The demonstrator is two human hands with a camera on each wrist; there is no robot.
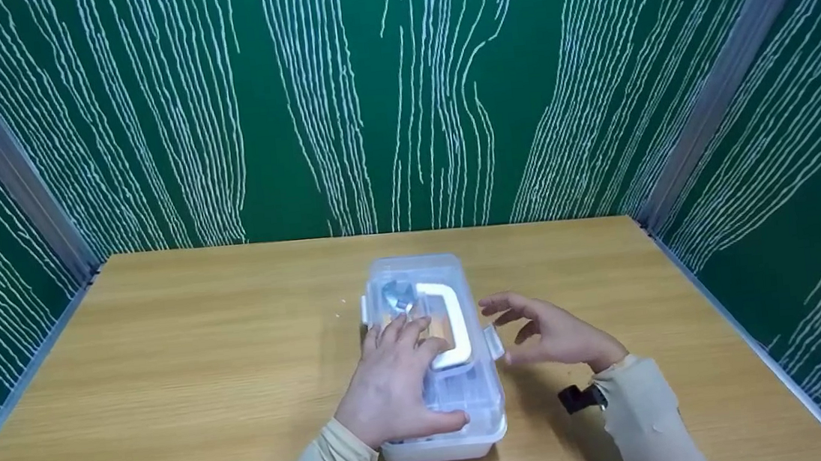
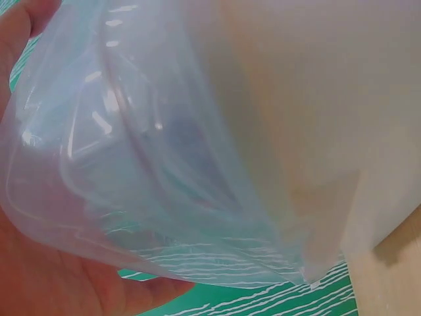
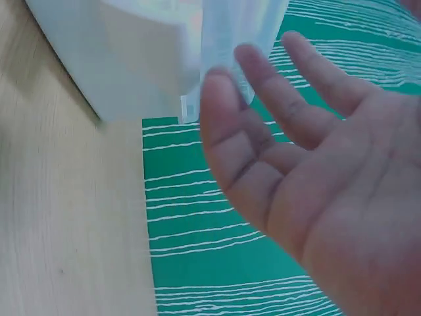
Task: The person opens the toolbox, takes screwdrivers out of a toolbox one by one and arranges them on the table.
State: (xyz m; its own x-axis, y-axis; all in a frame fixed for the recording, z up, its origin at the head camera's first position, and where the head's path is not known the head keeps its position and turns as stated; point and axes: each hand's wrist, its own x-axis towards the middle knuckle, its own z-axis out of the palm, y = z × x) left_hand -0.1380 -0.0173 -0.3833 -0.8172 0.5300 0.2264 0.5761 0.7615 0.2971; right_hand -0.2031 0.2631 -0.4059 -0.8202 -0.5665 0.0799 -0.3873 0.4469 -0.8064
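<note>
A long clear plastic storage box [image 1: 467, 424] with a lid stands on the table, its white carrying handle [image 1: 459, 324] lying flat on top. My left hand [image 1: 396, 390] rests spread across the lid, left of the handle, and covers part of it. In the left wrist view, its fingers and thumb lie about the see-through lid [image 2: 158, 131]. Just off the box's right side is my right hand [image 1: 552, 330], fingers loosely bent and holding nothing. Beside its fingertips a clear latch [image 1: 494, 343] sticks outward; whether they touch it I cannot tell. A shiny silver-blue item [image 1: 399, 295] shows through the lid.
The wooden table [image 1: 205, 371] stretches out on both sides of the box. Green panels with white wavy lines [image 1: 399, 111] close off the back and sides, joined by grey posts [image 1: 734, 71]. A few white specks lie left of the box.
</note>
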